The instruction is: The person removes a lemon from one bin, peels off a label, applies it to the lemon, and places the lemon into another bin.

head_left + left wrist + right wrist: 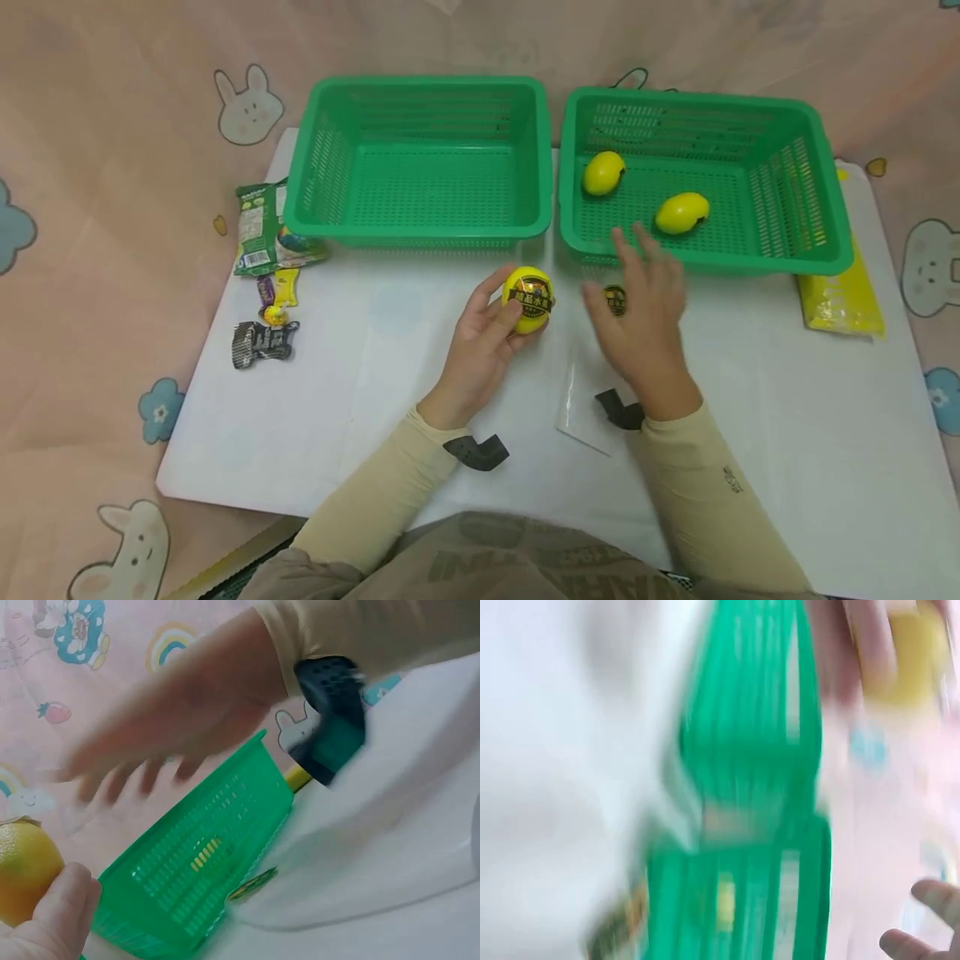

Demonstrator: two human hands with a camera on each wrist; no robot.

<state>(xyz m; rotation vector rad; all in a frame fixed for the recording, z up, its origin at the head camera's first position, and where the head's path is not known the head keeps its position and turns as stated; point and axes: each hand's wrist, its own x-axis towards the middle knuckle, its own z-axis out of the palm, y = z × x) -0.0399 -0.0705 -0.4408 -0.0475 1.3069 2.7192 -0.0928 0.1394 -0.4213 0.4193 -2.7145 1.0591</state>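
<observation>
My left hand [474, 354] grips a yellow lemon [517, 282] between thumb and fingers in front of the two baskets. On the lemon's upward side sits a round label [534, 305] with a black banner and pale lettering. Spread and blurred, my right hand [651, 321] hovers to the right with nothing in its fingers. Beneath it lies a glossy clear sheet [576, 417], with a round dark sticker [616, 300] near its far end. Two more lemons, one on the left [602, 173] and one nearer the middle [681, 213], rest in the right green basket [705, 265].
Another green basket [420, 232] stands at the back left. Beside it lie a green snack packet [258, 225], small wrapped sweets [285, 287] and a black wrapper [262, 343]. A yellow packet [843, 292] pokes out by the right basket. Dark straps circle both wrists.
</observation>
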